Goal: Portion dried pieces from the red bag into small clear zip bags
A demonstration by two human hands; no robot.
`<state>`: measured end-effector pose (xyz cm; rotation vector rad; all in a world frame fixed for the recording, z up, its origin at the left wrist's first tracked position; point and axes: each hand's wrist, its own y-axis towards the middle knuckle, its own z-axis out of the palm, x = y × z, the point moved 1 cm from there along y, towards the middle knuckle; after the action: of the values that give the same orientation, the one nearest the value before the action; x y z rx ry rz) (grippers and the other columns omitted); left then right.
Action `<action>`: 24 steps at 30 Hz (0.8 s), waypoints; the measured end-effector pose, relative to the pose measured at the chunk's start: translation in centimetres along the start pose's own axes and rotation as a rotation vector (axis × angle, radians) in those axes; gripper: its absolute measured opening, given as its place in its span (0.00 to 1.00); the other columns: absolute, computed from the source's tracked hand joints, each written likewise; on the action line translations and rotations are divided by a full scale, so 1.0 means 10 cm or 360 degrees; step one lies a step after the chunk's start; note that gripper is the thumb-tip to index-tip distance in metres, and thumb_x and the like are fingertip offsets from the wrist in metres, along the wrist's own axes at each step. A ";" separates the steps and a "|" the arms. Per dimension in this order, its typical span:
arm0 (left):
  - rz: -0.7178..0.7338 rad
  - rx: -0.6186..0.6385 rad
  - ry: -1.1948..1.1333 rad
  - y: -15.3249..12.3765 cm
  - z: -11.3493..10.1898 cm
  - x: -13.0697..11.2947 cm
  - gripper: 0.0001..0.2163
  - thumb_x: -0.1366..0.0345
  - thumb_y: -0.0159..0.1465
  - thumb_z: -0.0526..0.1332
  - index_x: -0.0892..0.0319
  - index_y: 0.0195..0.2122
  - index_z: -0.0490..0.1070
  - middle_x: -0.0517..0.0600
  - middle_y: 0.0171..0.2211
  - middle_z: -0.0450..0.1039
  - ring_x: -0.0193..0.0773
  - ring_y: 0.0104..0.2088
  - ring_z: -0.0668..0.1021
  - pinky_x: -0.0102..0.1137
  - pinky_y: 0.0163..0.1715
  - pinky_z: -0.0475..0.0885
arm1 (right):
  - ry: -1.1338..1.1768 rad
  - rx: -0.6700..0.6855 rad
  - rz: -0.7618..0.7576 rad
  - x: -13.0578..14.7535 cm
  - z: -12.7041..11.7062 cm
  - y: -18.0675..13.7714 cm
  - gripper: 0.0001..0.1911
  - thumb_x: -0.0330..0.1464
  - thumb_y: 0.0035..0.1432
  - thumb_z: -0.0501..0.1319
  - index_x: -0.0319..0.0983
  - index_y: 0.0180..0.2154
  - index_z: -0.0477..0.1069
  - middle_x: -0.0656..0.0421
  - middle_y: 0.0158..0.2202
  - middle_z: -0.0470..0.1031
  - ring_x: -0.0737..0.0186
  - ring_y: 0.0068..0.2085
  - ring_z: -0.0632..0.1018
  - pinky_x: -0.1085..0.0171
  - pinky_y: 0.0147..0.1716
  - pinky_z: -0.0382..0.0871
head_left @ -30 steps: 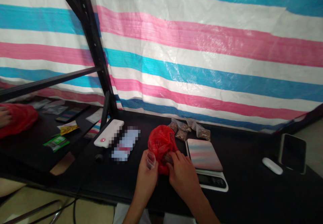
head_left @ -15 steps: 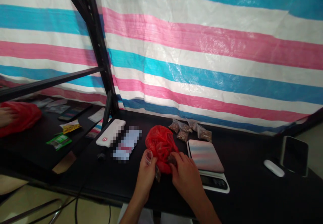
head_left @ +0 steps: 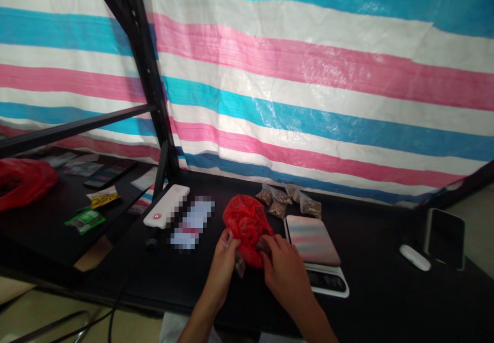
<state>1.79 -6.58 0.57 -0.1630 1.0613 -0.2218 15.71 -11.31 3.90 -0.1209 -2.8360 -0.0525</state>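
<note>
tarpaulin (head_left: 309, 65), striped, hung behind. table (head_left: 370, 286), black. second red bag (head_left: 33, 181), far left, now without the hand seen on it half a second ago. scale (head_left: 312, 240), white, patterned plate bare, just beside the right hand. red bag (head_left: 245, 217), crumpled, upright on the table between and beyond both hands. right hand (head_left: 287, 271), fingertips closed at the red bag's near side. left hand (head_left: 222, 263), thumb and fingers pinching the mouth of a small bag. filled bags (head_left: 277, 209), several, clustered behind the scale. small bag (head_left: 240, 266), clear, brown lower end hanging below the left hand, plainer than a second ago; judged partly filled, mouth upward. brown clump (head_left: 263, 245), pinched in the right fingertips; loose or bagged, cannot tell.
</note>
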 end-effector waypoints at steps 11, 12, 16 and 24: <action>0.0228 -0.0029 0.0242 -0.04 -0.03 0.05 0.07 0.65 0.53 0.64 0.57 0.31 0.69 0.44 0.27 0.72 0.33 0.26 0.75 0.25 0.28 0.71 | 0.0440 -0.0114 0.0093 -0.16 0.03 -0.01 0.22 0.26 0.64 0.53 0.36 0.58 0.70 0.49 0.57 0.75 0.53 0.57 0.75 0.58 0.58 0.64; 0.0252 -0.0035 0.0245 -0.03 -0.04 0.06 0.06 0.65 0.53 0.64 0.57 0.31 0.69 0.44 0.27 0.72 0.33 0.27 0.74 0.25 0.29 0.71 | 0.0456 -0.0124 0.0095 -0.17 0.03 0.00 0.22 0.26 0.64 0.53 0.35 0.58 0.70 0.49 0.57 0.76 0.53 0.57 0.75 0.58 0.59 0.64; 0.0322 -0.0135 0.0273 -0.01 -0.09 0.11 0.06 0.64 0.54 0.64 0.57 0.29 0.67 0.42 0.26 0.68 0.31 0.26 0.72 0.25 0.29 0.70 | 0.0510 -0.0192 0.0101 -0.16 0.03 0.04 0.22 0.27 0.64 0.52 0.34 0.58 0.70 0.48 0.56 0.76 0.52 0.56 0.76 0.56 0.58 0.65; 0.0341 -0.0405 0.0506 -0.06 -0.08 -0.01 0.05 0.62 0.52 0.60 0.57 0.28 0.67 0.43 0.25 0.68 0.32 0.26 0.71 0.25 0.29 0.68 | 0.0459 -0.0291 0.0100 -0.25 0.03 0.10 0.23 0.31 0.67 0.50 0.34 0.60 0.70 0.47 0.58 0.75 0.50 0.58 0.75 0.55 0.58 0.65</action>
<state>0.95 -7.18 0.40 -0.2464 1.4131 0.0861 18.12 -10.52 2.93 -0.2228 -2.5332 -0.2920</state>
